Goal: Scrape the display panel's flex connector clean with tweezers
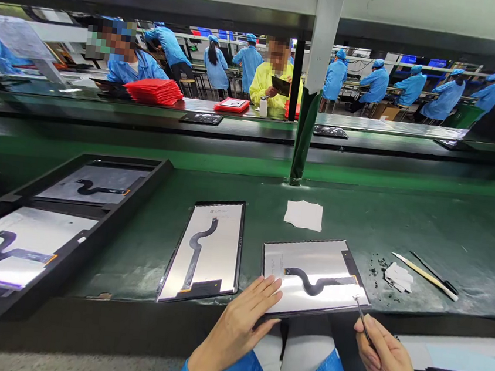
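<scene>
A silver-backed display panel (pixel 282 295) with a dark curved flex cable (pixel 314 288) lies at the green bench's front edge. My left hand (pixel 242 318) rests on its lower left corner, fingers stretched out and thumb apart along the front edge. My right hand (pixel 384 356), off the lower right corner, pinches a thin dark tool (pixel 363 323) like tweezers, whose tip is at the panel's right part, near the cable's orange end. A second panel (pixel 211 255) with a similar cable lies left of it, apart from both hands.
At the left a black tray (pixel 140 198) holds two more panels. White sheets (pixel 304 215) lie behind the panel; white scraps (pixel 398 278), dark bits, a pale stick (pixel 426 277) and a black stick lie right. A post (pixel 305 138) rises behind. People work beyond.
</scene>
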`<action>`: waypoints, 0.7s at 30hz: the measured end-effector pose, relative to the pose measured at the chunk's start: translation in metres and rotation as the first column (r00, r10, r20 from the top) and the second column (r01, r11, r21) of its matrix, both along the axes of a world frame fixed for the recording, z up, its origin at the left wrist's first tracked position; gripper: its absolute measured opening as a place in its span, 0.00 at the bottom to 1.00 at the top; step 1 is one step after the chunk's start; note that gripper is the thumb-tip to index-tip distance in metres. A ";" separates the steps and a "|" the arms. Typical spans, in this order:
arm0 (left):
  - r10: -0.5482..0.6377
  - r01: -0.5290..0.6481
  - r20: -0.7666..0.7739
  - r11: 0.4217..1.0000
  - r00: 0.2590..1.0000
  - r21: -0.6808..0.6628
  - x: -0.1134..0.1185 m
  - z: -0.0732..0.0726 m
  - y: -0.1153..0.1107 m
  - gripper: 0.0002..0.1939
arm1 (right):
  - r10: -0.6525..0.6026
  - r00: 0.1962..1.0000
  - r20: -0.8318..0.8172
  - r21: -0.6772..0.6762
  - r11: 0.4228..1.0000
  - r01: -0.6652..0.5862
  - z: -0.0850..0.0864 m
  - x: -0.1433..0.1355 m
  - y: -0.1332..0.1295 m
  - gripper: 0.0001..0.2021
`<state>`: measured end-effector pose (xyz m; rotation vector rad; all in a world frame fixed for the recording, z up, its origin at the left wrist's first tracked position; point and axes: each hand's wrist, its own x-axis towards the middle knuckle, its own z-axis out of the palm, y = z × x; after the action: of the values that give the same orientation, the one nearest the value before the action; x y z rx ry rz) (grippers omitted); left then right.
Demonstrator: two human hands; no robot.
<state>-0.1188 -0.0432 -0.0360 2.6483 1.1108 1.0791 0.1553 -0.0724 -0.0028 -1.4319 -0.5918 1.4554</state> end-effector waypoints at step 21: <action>0.003 -0.003 0.006 1.000 1.000 -0.006 0.000 0.000 0.000 0.21 | -0.084 0.996 0.026 0.009 0.996 0.084 0.014 0.024 0.005 0.27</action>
<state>-0.1184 -0.0432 -0.0360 2.6386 1.1158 1.0817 0.1796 -0.0679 0.0114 -1.4550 -0.5465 1.3688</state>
